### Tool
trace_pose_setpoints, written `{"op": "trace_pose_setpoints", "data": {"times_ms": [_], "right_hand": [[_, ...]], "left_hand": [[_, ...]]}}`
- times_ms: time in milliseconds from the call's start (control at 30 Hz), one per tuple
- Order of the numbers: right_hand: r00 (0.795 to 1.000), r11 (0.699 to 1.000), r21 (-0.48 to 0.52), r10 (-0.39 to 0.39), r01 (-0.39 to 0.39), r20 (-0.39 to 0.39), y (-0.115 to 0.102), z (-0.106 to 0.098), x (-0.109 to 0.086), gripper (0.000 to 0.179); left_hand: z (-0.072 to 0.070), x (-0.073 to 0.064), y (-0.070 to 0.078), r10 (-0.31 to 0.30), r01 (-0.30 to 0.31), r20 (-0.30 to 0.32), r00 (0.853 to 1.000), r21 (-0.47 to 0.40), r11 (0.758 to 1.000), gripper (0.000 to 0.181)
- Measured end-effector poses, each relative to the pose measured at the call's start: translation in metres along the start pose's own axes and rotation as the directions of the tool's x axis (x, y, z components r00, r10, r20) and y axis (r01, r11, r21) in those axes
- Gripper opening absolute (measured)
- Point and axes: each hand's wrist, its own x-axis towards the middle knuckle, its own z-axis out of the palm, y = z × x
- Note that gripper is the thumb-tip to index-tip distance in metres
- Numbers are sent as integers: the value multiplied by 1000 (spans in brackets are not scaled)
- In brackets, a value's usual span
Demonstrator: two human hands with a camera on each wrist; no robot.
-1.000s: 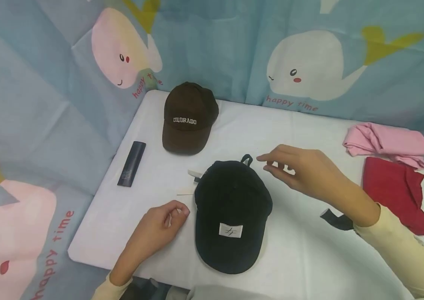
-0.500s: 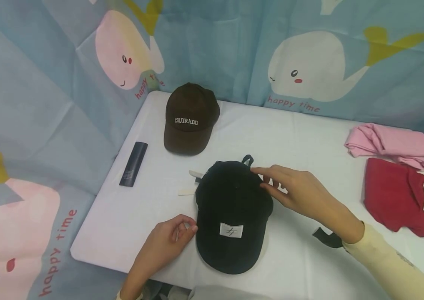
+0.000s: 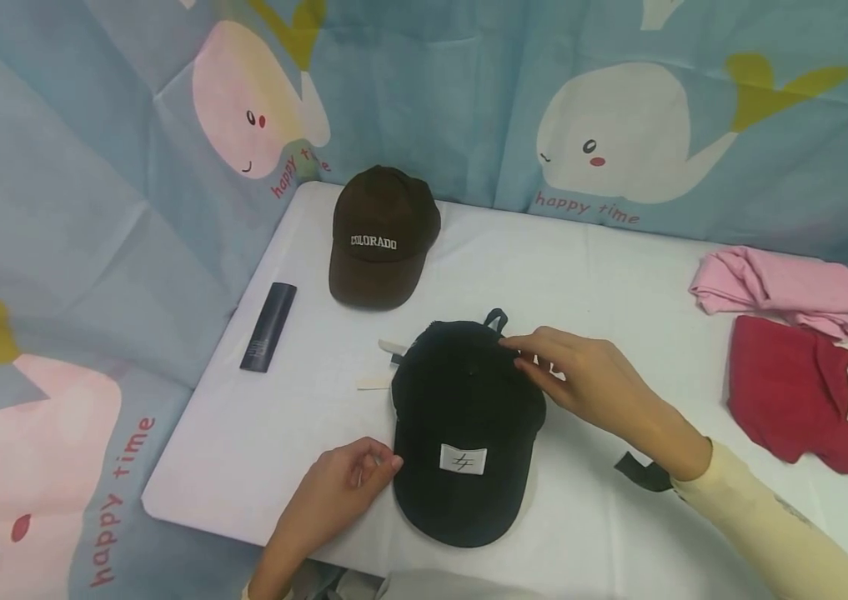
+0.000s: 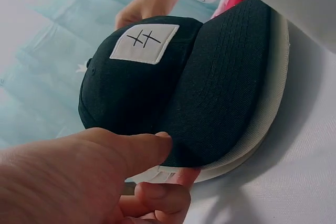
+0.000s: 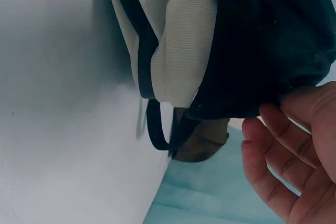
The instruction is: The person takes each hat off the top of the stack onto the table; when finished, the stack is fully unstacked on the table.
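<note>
A black baseball cap (image 3: 469, 392) with a white patch sits brim toward me on the table. Beneath it, a cream brim (image 4: 273, 93) shows in the left wrist view, and cream fabric (image 5: 186, 40) in the right wrist view. My left hand (image 3: 344, 483) pinches the left edge of the black brim, thumb on top and a finger below. On the crown's far right side, my right hand (image 3: 589, 379) pinches the fabric between thumb and index finger. The other right fingers are loosely bent and hold nothing. A black strap loop (image 5: 163, 135) sticks out at the cap's back.
Behind stands a brown cap (image 3: 378, 237) lettered COLORADO. A dark flat tube (image 3: 268, 327) lies at left on the white table (image 3: 619, 275). Folded pink cloth (image 3: 776, 283) and red cloth (image 3: 791, 396) lie at right. A patterned curtain (image 3: 461, 108) hangs around the table.
My right hand has come left and down onto the black cap's crown. The left hand has moved right to its brim and taken hold. The cap itself has hardly moved.
</note>
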Motion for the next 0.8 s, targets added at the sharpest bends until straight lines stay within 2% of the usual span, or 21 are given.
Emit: {"op": "trace_pose_setpoints", "data": {"times_ms": [533, 800], "right_hand": [[999, 1000, -11, -25, 25, -37, 1, 7, 6, 43], [998, 1000, -11, -24, 24, -51, -1, 10, 6, 40]], "left_hand": [[4, 2, -6, 27, -27, 6, 1000, -76, 997, 20], [5, 1, -9, 37, -32, 26, 999, -172, 985, 25]]}}
